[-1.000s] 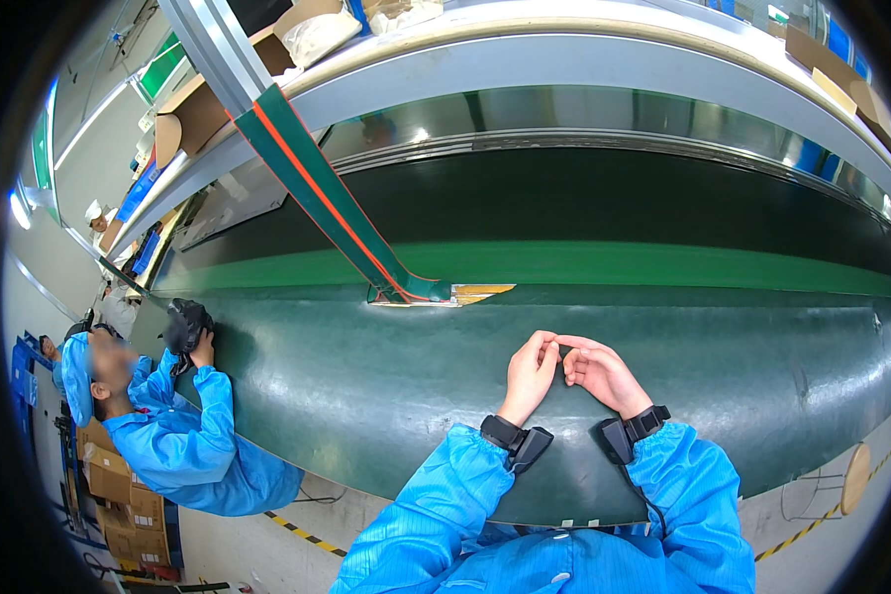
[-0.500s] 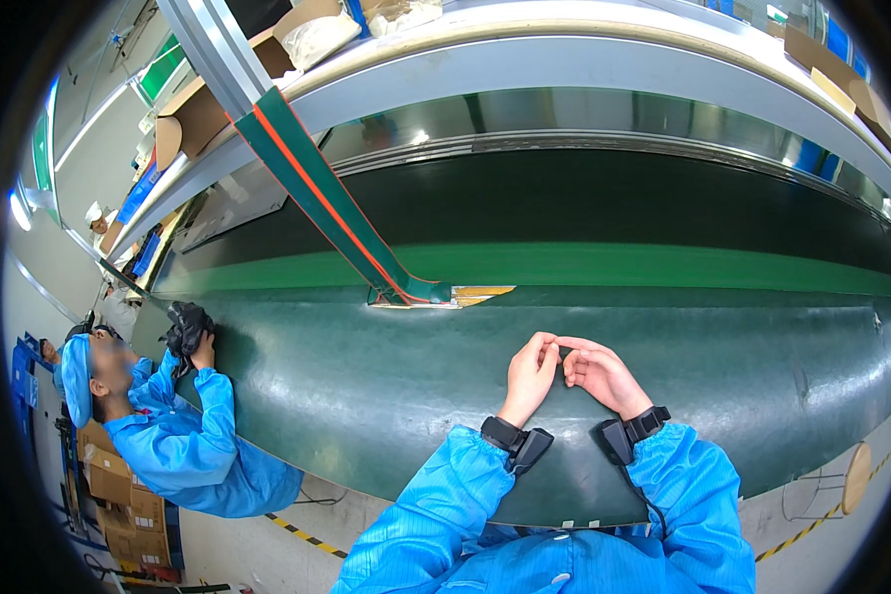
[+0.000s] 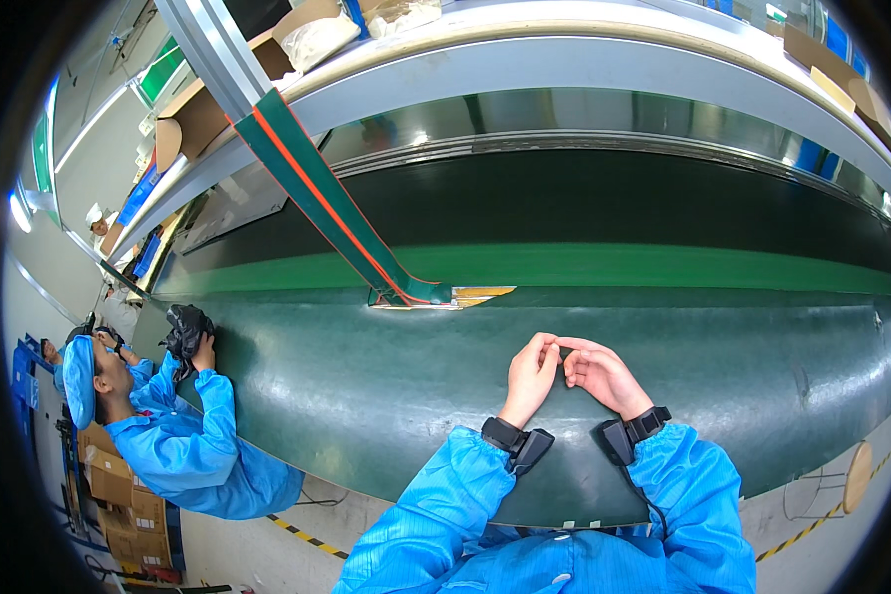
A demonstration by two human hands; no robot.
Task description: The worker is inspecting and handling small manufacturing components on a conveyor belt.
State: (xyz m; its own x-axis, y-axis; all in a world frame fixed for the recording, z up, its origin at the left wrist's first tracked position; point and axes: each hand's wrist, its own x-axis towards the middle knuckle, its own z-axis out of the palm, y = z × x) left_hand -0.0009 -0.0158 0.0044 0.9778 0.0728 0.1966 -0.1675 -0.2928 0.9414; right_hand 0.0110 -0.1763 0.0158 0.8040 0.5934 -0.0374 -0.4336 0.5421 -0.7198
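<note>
Almost nothing has changed over the last second: both hands stay where they were, raised just above the near edge of the dark green surface (image 3: 386, 396), fingertips meeting. The left hand (image 3: 531, 374) is curled, its thumb and forefinger pinched towards the right hand (image 3: 600, 374), whose fingers also close into a pinch. Whatever sits between the fingertips is too small to make out; I cannot tell whether either hand actually grips an object or whether they only touch each other. Each wrist carries a dark band with a small black unit (image 3: 530, 445) just above the blue sleeve cuff.

The steady pose suggests fine fingertip work in progress, not a reach or a placement.

Towards the far edge of the surface, a green strip with a red line (image 3: 317, 193) slopes down to a flat yellowish tab (image 3: 480, 293), well apart from the hands and untouched. At the left end of the surface a co-worker in blue holds a bunched black item (image 3: 184, 332), as before.
</note>
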